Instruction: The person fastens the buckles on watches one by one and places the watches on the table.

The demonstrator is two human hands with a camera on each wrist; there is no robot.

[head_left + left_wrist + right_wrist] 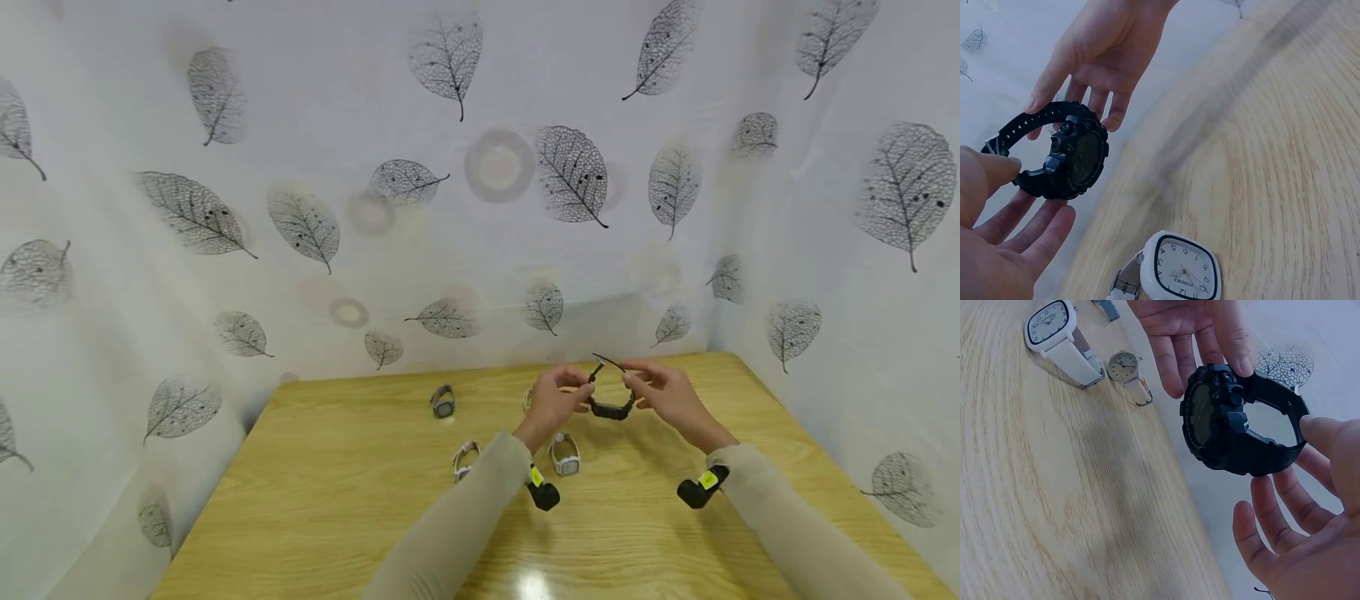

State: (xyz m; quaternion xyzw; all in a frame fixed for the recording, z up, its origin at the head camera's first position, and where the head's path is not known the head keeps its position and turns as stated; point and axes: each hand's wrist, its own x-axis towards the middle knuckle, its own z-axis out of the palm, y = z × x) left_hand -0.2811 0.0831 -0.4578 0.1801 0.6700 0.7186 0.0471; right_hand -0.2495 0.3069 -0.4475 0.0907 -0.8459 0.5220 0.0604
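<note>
A black sports watch [611, 411] with a chunky round case is held above the right part of the table, its strap curved into a loop. My left hand [553, 405] pinches one side of the strap, the thumb near the metal buckle in the left wrist view. Opposite it, my right hand [671, 402] pinches the other side, thumb on the band. A thin strap end sticks up between the hands in the head view. Below the hands lies a white square-faced watch [1186, 267] with a white strap, apart from both.
On the wooden table [337, 483] lie a grey watch [444, 402] to the left and a pale watch [465, 457] partly behind my left sleeve. A small round watch [1124, 366] with a light strap sits near the far edge. A leaf-print curtain [495, 250] surrounds the table.
</note>
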